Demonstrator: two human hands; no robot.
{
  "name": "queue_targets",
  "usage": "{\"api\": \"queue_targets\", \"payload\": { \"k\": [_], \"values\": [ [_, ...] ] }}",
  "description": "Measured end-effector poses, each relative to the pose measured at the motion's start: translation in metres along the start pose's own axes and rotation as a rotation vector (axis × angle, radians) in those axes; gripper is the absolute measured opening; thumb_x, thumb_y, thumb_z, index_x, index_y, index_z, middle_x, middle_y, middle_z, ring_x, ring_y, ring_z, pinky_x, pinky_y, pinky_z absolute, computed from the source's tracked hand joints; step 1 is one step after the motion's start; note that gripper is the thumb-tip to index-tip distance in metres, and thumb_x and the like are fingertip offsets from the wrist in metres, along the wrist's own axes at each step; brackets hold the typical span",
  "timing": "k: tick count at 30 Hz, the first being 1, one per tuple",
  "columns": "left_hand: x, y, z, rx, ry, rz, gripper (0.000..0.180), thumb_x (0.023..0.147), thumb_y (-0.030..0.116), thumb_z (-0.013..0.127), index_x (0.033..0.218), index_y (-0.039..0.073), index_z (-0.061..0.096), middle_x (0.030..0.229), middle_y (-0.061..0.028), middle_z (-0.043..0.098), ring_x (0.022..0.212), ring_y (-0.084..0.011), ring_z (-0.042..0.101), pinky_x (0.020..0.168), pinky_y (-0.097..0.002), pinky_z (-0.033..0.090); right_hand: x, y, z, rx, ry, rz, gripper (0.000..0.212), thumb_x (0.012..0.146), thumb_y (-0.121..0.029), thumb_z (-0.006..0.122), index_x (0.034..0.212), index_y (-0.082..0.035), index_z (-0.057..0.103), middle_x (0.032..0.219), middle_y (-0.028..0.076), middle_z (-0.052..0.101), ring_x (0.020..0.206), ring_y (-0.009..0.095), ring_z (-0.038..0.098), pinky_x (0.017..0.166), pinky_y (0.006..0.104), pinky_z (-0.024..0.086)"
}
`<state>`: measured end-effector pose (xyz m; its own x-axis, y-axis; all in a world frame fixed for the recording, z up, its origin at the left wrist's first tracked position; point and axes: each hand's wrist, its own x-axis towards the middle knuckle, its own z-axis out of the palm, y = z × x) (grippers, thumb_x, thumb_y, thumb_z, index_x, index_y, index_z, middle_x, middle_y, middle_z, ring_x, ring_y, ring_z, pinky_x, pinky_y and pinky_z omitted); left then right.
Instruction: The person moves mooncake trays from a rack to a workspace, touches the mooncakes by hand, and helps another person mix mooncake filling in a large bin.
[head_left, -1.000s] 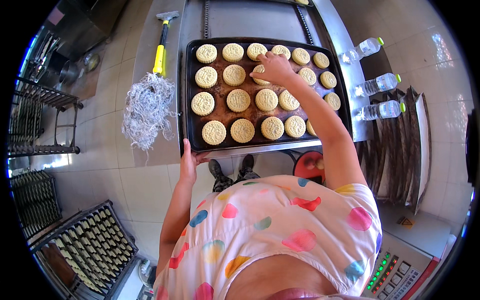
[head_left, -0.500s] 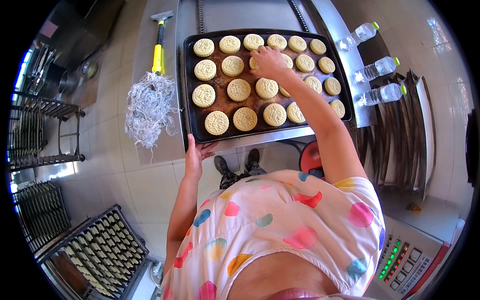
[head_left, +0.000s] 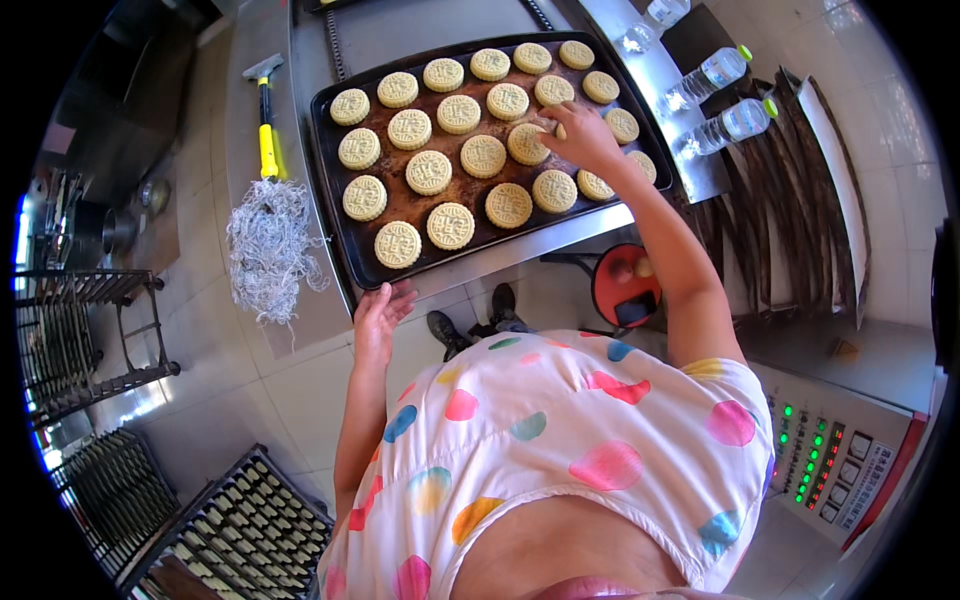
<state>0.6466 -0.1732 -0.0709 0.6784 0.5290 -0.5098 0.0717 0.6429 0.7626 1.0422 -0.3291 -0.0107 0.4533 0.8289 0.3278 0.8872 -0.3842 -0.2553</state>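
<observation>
A dark baking tray (head_left: 322,150) lies on a steel counter, bearing rows of round, pale, pattern-stamped mooncakes (head_left: 429,172). Over its right part, my right hand (head_left: 585,142) pinches one mooncake (head_left: 560,131), tilted on edge between thumb and fingers. Another stamped mooncake (head_left: 527,144) lies just left of those fingertips. At the tray's near left corner is my left hand (head_left: 377,318), fingers apart and touching or very close to the rim; it holds no mooncake.
A yellow-handled string mop (head_left: 272,245) lies left of the tray. Plastic bottles (head_left: 722,68) stand along the counter's right side. Below the counter is a red stool (head_left: 627,285) with a dark phone-like object on it. Racks of trays (head_left: 245,525) fill the lower left; a control panel (head_left: 825,450) sits lower right.
My right hand has moved nearer and rightward over the tray, from the second row to the third, and now pinches a mooncake there. My left hand stays by the corner. The view has shifted.
</observation>
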Motion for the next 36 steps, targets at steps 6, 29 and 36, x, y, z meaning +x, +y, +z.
{"api": "queue_targets", "payload": {
  "k": [6, 29, 36],
  "values": [
    [0.003, 0.004, 0.029, 0.014, -0.006, -0.057, 0.034, 0.093, 0.03, 0.051, 0.106, -0.001, 0.055, 0.102, -0.0161, 0.063, 0.088, -0.0222, 0.063, 0.075, -0.0309, 0.05, -0.072, -0.001, -0.021, 0.319, -0.021, 0.26, 0.026, 0.076, -0.025, 0.068, 0.09, -0.005, 0.059, 0.082, 0.01, 0.058, 0.074, 0.03, 0.059, 0.064, 0.0384, 0.048],
    [0.027, -0.005, 0.033, 0.045, -0.061, -0.032, 0.04, 0.095, 0.034, 0.045, 0.105, -0.004, 0.055, 0.097, -0.0161, 0.065, 0.083, -0.0209, 0.065, 0.072, -0.0308, 0.052, -0.039, -0.091, 0.03, -0.159, -0.342, -0.102, 0.06, 0.069, -0.041, 0.069, 0.118, -0.009, 0.053, 0.097, 0.013, 0.054, 0.096, 0.027, 0.053, 0.084, 0.0381, 0.037],
    [0.022, 0.001, 0.016, 0.054, -0.11, -0.082, 0.039, 0.095, 0.035, 0.046, 0.103, -0.002, 0.056, 0.094, -0.0143, 0.065, 0.081, -0.0203, 0.065, 0.071, -0.031, 0.053, -0.042, -0.119, 0.026, -0.157, -0.212, -0.065, 0.054, 0.068, -0.041, 0.07, 0.11, -0.009, 0.057, 0.097, 0.012, 0.056, 0.097, 0.026, 0.053, 0.085, 0.038, 0.037]
  ]
}}
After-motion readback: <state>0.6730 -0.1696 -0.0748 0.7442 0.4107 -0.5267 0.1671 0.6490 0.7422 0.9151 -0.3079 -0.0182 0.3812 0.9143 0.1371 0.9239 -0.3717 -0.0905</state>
